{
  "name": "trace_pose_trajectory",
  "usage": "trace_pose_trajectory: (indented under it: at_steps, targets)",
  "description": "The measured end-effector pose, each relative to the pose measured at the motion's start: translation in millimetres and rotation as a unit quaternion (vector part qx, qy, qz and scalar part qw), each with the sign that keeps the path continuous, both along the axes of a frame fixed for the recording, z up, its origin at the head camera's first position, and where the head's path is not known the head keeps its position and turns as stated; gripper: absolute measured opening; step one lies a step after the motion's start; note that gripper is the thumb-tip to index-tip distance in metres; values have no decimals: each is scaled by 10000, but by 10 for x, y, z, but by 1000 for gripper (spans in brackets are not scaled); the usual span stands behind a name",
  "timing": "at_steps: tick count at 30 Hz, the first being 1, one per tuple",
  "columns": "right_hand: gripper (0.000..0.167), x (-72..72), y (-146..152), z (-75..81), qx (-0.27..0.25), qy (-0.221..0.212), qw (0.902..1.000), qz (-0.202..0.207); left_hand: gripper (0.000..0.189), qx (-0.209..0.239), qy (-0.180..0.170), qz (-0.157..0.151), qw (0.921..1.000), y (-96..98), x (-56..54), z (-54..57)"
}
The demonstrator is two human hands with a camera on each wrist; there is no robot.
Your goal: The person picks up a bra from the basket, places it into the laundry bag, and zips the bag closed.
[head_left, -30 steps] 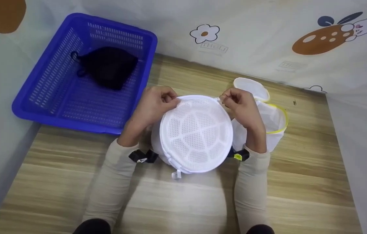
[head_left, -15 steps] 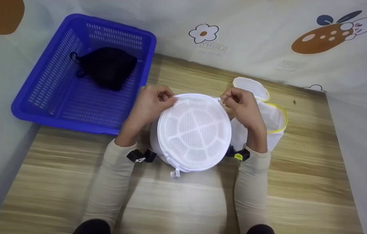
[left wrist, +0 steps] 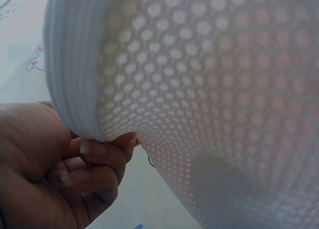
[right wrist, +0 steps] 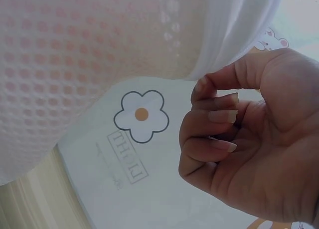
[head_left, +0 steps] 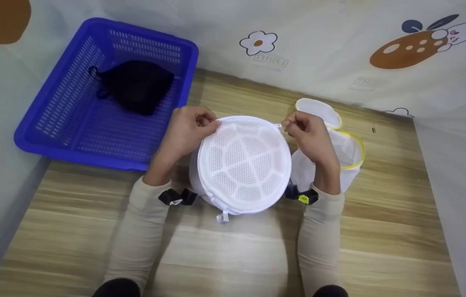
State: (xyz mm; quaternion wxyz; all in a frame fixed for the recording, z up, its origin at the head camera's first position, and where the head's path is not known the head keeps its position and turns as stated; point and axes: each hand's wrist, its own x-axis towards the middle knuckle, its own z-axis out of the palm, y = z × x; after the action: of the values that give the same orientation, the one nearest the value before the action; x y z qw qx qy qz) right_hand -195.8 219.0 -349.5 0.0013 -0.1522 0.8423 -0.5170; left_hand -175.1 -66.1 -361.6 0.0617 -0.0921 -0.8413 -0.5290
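Note:
A round white mesh laundry bag [head_left: 244, 163] stands between both hands, its flat lid tilted up. My left hand [head_left: 187, 131] pinches the zippered rim at the far left. In the left wrist view its curled fingers grip the edge under the zipper band [left wrist: 75, 64]. At the far right of the rim my right hand [head_left: 312, 134] pinches a small white zipper pull [head_left: 278, 125]. In the right wrist view, that hand's thumb and forefinger meet at the zipper edge [right wrist: 227, 44], with the other fingers curled in. A white loop tab [head_left: 222, 217] hangs at the near side.
A blue plastic basket [head_left: 166, 161] at the left holds a black cloth item [head_left: 138, 86] with loops. Behind my right forearm stands a white bag with yellow trim [head_left: 350, 167], its lid [head_left: 319, 111] folded back. Printed sheets [head_left: 299, 62] line the sides of the wooden floor.
My left hand and the laundry bag have shifted slightly left and away from me. The right hand has stayed nearly in place, holding the zipper pull.

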Motion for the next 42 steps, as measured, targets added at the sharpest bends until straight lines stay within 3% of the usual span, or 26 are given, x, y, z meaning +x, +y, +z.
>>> trace_pose_trajectory:
  at_steps: [8,26,33,42]
  targets:
    - [14,131,-111,231,-31,-53,10000,38,8,18,3,82,10000,-13,-7,-4]
    - [13,151,-117,276,94,-98,9999,-5,8,25,-122,179,9998,-33,-4,6]
    - [12,150,-105,272,86,-76,9999,-84,6,132,-82,448,9989,-67,-18,-8]
    - [14,148,-120,277,290,16,9994,-188,8,28,-285,347,9990,-55,2,19]
